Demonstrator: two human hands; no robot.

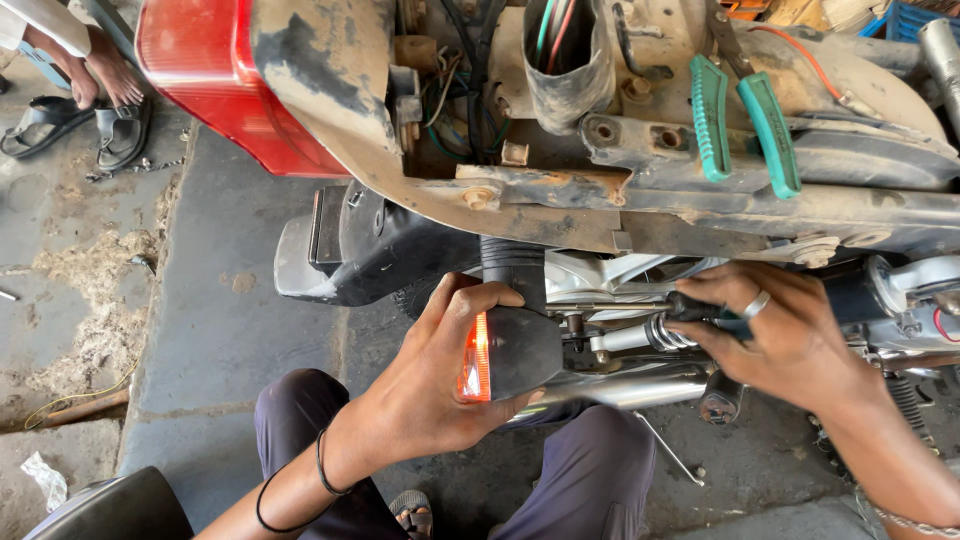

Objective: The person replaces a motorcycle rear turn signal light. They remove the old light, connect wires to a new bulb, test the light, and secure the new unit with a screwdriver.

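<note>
Left hand (440, 385) clasping black indicator lamp (515, 350), right hand (785, 335) closed on dark tool handle (700, 308) just beside.

This is a motorcycle repair workshop, open to the ground. Above the left hand (440, 385), which grips a black turn indicator (510, 350), a stripped rear frame (560, 190) shows bare wiring (470, 80) and rust, with green-handled pliers (740, 120) resting on it up to the right. Left of the grip lies a stained, oil-darkened concrete floor (220, 320) with dirt and scraps.
</note>
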